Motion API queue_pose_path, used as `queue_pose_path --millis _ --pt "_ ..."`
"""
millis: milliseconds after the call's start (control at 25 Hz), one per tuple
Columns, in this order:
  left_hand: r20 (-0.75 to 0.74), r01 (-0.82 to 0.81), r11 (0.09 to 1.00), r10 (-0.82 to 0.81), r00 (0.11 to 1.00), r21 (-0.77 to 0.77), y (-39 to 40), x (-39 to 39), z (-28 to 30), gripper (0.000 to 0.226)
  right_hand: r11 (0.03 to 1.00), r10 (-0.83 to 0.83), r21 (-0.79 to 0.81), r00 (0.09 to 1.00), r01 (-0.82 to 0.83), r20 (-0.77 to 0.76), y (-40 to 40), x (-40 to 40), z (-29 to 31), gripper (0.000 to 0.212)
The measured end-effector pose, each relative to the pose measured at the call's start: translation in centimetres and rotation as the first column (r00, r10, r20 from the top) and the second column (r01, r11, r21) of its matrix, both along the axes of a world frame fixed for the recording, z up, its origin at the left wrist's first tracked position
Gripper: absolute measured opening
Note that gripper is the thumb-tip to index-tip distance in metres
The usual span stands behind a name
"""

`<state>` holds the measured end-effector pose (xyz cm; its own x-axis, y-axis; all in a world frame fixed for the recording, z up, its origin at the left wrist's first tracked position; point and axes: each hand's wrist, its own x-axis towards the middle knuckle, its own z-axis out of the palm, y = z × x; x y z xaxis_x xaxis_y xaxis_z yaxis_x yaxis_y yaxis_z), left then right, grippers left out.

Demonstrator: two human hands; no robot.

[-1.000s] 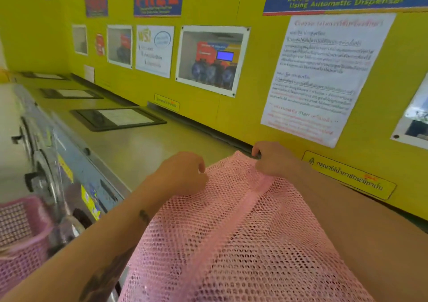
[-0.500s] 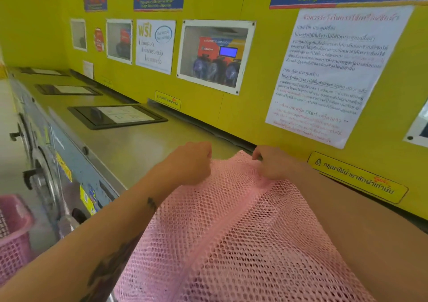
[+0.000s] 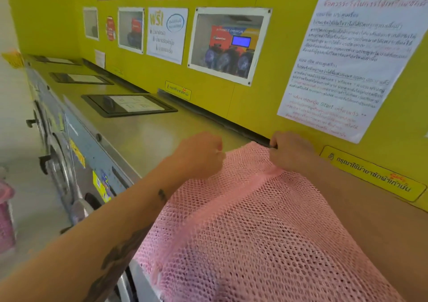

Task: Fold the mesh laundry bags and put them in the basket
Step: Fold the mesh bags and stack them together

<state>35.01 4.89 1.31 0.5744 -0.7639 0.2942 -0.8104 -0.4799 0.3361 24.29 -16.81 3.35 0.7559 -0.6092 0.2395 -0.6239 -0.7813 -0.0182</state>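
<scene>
A pink mesh laundry bag lies spread on the steel top of the washing machines, its near end hanging over the front edge. My left hand is closed on the bag's far left corner. My right hand grips the far right corner, close to the yellow wall. A solid pink band runs down the middle of the mesh. The pink basket shows only as a blurred sliver at the left edge, down on the floor.
A yellow wall with posters and notices rises right behind the machine tops. Black-framed lids sit in the tops farther left. Washer doors and handles line the front. Floor lies to the left.
Both hands have kept their grip on the bag's far corners and shifted slightly toward the wall. The view has swung right, so the pink basket has slid almost out at the left edge.
</scene>
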Motion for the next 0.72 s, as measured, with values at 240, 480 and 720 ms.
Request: queue_pose_path --millis 240,480,720 --pt "-0.063 0.088 0.943 -0.072 0.995 0.321 0.4 -0.3 -3.0 0.059 0.973 0.172 0.212 0.906 -0.094 -0.387 1.5 -0.8 -0.7 0.056" --pt "0.010 0.076 0.982 -0.079 0.997 0.174 1.2 0.8 -2.6 0.046 0.962 0.257 0.170 0.920 -0.214 -0.296 4.2 -6.3 1.3 0.044" --pt "0.264 -0.003 1.000 0.002 0.964 0.004 0.5 -4.5 -0.1 0.039 0.961 0.277 0.118 0.884 -0.251 -0.376 4.9 -17.2 3.6 0.060"
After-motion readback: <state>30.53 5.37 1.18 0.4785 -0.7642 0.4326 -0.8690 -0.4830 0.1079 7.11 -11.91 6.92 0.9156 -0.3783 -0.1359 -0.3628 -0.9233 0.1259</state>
